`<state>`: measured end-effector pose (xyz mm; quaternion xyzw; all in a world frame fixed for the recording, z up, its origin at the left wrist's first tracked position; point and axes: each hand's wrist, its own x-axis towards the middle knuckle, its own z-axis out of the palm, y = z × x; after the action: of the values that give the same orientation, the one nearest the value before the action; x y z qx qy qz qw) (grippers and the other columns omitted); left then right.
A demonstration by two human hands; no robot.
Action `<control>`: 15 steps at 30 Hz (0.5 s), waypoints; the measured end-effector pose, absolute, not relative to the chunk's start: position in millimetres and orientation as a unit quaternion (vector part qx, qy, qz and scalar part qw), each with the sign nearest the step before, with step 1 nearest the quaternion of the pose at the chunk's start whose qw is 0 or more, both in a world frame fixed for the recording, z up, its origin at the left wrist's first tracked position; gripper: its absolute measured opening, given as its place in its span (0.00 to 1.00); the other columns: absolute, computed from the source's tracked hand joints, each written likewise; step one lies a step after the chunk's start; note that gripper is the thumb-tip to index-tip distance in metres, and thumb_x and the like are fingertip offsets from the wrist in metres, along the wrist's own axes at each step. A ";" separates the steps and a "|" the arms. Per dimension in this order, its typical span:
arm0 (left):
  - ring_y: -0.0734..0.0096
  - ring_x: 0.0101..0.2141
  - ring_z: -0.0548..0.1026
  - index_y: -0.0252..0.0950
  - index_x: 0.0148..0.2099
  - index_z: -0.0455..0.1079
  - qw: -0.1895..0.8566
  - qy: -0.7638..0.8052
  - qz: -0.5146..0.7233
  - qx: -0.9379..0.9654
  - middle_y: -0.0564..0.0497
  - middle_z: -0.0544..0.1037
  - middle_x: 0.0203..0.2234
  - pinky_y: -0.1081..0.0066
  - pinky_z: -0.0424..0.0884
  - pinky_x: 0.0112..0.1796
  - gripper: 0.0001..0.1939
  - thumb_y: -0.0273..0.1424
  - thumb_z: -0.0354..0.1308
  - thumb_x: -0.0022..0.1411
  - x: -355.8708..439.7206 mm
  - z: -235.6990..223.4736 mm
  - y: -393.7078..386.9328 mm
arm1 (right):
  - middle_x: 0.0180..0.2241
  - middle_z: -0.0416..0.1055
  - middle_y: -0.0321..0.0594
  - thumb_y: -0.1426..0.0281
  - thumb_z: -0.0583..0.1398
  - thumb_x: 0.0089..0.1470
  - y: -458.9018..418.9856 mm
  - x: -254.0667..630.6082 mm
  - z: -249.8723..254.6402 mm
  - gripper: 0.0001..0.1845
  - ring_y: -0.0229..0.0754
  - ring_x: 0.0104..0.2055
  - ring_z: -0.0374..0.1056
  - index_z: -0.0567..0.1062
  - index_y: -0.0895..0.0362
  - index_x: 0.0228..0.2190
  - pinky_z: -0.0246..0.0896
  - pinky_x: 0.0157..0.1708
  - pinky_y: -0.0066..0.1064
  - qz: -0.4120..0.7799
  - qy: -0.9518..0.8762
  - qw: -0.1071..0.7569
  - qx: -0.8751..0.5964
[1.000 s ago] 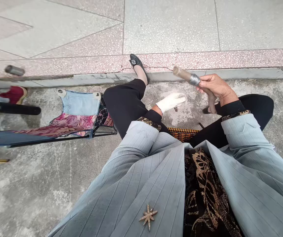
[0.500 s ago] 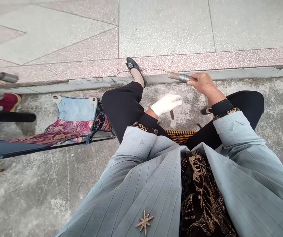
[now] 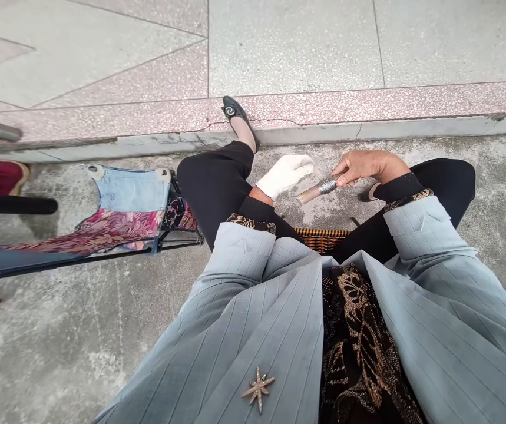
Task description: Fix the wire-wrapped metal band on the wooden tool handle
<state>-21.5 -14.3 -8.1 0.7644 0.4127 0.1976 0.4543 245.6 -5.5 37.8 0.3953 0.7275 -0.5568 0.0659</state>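
My right hand (image 3: 359,166), bare, is closed around one end of a short brown stick (image 3: 309,194) with silvery wire (image 3: 327,185) wound round it next to my fingers. The stick slants down to the left, its free end over the concrete between my knees. In a white knitted glove, my left hand (image 3: 284,175) is just left of the stick, with its fingers curled and pressed together. Whatever those fingers may hold is hidden. From this view I cannot tell whether the glove touches the stick.
A woven seat edge (image 3: 321,239) shows between my legs. My left shoe (image 3: 235,112) rests on the raised tiled step (image 3: 297,65). To the left stand a folding chair with flowered cloth (image 3: 115,229), a metal cylinder (image 3: 3,131), a black tube (image 3: 18,204) and another person's red shoe (image 3: 7,176).
My right hand has brought the wire-wound stick down and left, from the step's edge to beside the glove. My gloved left hand has shifted slightly left and up.
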 end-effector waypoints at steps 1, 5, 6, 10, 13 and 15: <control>0.69 0.30 0.72 0.34 0.36 0.75 0.476 0.403 0.204 0.754 0.51 0.77 0.28 0.68 0.68 0.37 0.15 0.41 0.56 0.65 -20.2 -10.2 -13.7 | 0.23 0.75 0.33 0.54 0.71 0.49 -7.8 246.7 39.5 0.18 0.35 0.25 0.65 0.87 0.54 0.35 0.59 0.30 0.30 -0.596 0.707 0.037 0.379; 0.74 0.24 0.68 0.35 0.33 0.72 0.566 0.398 0.261 0.673 0.52 0.72 0.23 0.72 0.63 0.29 0.15 0.41 0.60 0.65 -14.4 -16.4 -12.9 | 0.27 0.77 0.35 0.51 0.74 0.44 -12.8 249.2 44.7 0.26 0.34 0.26 0.65 0.86 0.57 0.39 0.63 0.29 0.29 -0.655 0.634 -0.149 0.382; 0.75 0.22 0.66 0.35 0.33 0.72 0.586 0.393 0.265 0.657 0.52 0.71 0.21 0.72 0.62 0.27 0.15 0.42 0.61 0.66 -13.3 -16.3 -13.7 | 0.27 0.77 0.36 0.51 0.75 0.44 -12.4 249.1 44.1 0.26 0.34 0.26 0.65 0.86 0.57 0.39 0.63 0.29 0.29 -0.650 0.620 -0.202 0.390; 0.77 0.19 0.63 0.35 0.33 0.74 0.637 0.362 0.233 0.640 0.54 0.68 0.18 0.73 0.59 0.24 0.17 0.43 0.62 0.68 -7.7 -10.8 -21.2 | 0.27 0.75 0.38 0.45 0.72 0.48 -7.2 245.2 33.3 0.29 0.37 0.27 0.65 0.83 0.57 0.36 0.62 0.28 0.31 -0.590 0.573 -0.338 0.457; 0.78 0.18 0.63 0.35 0.30 0.74 0.641 0.361 0.211 0.644 0.54 0.67 0.17 0.74 0.58 0.24 0.16 0.40 0.62 0.69 -1.2 -7.8 -26.6 | 0.27 0.73 0.39 0.47 0.69 0.53 -3.8 239.8 22.9 0.26 0.40 0.29 0.66 0.83 0.58 0.38 0.62 0.30 0.32 -0.505 0.587 -0.299 0.557; 0.78 0.19 0.63 0.35 0.28 0.73 0.639 0.362 0.183 0.653 0.54 0.68 0.17 0.74 0.58 0.24 0.16 0.37 0.63 0.67 2.3 -8.5 -28.4 | 0.27 0.73 0.40 0.53 0.68 0.55 -2.9 236.4 18.6 0.22 0.42 0.31 0.68 0.84 0.60 0.39 0.61 0.33 0.33 -0.422 0.624 -0.207 0.624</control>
<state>2.3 -28.4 -8.5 0.6533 0.3618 0.1832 0.6394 236.4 -2.9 18.6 0.6241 0.6241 -0.4221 -0.2069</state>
